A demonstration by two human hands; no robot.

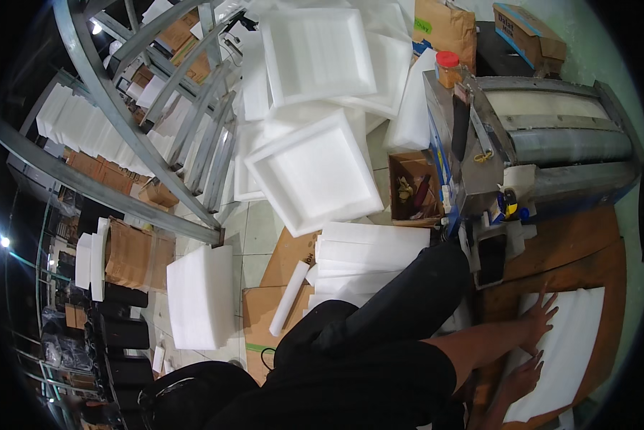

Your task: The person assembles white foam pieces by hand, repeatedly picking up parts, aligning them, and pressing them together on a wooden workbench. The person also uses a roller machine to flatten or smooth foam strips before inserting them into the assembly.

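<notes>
A stack of white foam sheets (576, 337) lies on a brown board at the lower right. My left hand (538, 322) rests on its near side with the fingers stretched out and spread. Just below it, my right hand (523, 378) touches the same foam, its fingers extended and pointing towards the far side. Neither hand is wrapped around anything. I cannot make out how many sheets lie under them.
A machine with metal rollers (573, 147) stands beyond the board. Shallow white foam trays (318, 57) are piled ahead, near an open cardboard box (412, 168) of tools. Flat foam strips (372, 247) lie beside my leg. Metal racking (157, 154) rises at the left.
</notes>
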